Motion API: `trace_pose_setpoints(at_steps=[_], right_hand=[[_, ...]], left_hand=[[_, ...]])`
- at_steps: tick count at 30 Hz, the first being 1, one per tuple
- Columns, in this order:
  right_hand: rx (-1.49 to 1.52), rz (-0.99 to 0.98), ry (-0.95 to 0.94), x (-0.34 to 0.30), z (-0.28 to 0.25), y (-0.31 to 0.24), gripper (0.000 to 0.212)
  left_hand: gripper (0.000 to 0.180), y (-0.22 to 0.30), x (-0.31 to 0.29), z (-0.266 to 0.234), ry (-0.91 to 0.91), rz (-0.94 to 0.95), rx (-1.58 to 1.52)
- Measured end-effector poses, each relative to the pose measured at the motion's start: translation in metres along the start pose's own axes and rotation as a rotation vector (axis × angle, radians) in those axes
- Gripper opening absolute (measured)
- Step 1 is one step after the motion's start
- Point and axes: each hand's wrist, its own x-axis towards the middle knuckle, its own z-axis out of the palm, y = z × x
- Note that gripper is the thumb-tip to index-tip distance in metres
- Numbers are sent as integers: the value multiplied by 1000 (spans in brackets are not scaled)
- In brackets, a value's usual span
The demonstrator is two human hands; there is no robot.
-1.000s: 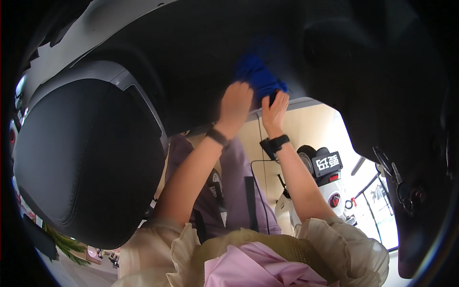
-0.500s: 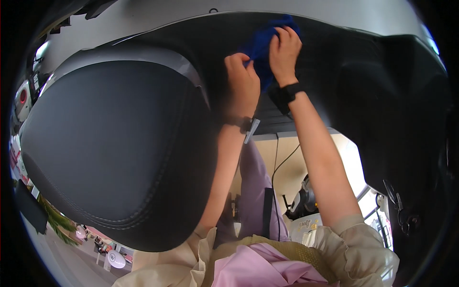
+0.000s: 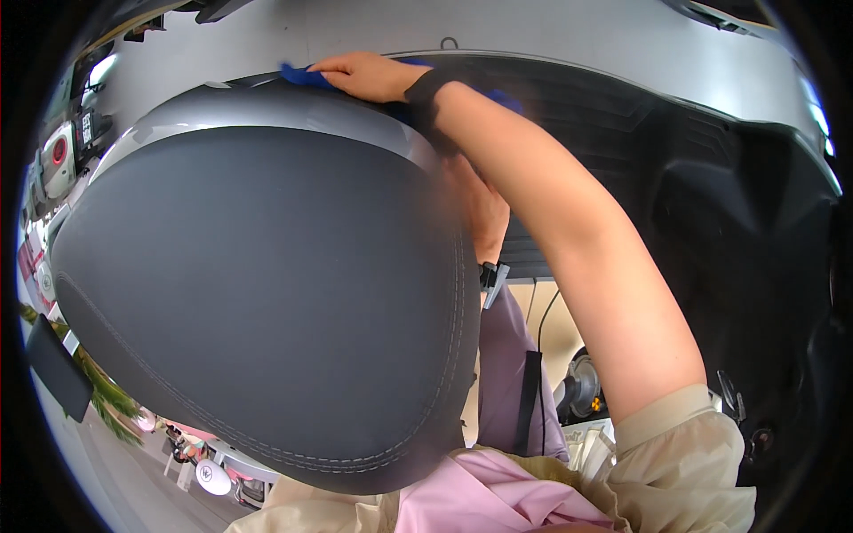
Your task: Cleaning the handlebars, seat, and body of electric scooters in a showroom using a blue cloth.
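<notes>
An outdoor street or parking spot beside a scooter. A large black padded seat (image 3: 267, 302) with stitched seams fills the view, edged by grey body panels (image 3: 569, 44) and a black ribbed floorboard (image 3: 622, 142). Daylight, pale pavement (image 3: 115, 471), green plants (image 3: 102, 400) and other parked scooters (image 3: 58, 155) show at the left rim.

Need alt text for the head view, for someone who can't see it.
The right hand presses a blue cloth on the grey rim above a big black scooter seat. The left hand is mostly hidden behind the seat.
</notes>
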Motion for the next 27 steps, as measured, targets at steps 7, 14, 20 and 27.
trace_pose_setpoints(at_steps=[7, 14, 20, 27], right_hand=[[-807, -206, -107, -38, -25, 15, 35], [-958, -56, 402, -182, -97, 26, 35], [-1356, 287, 675, -299, -189, 51, 38], [-1175, 721, 721, -391, -161, 44, 48]], left_hand=[[61, 8, 5, -4, 116, -123, -170], [77, 37, 3, 14, -1, 53, -330], [78, 102, 12, 47, -129, 344, -291], [56, 156, -18, 75, -133, 435, -418]])
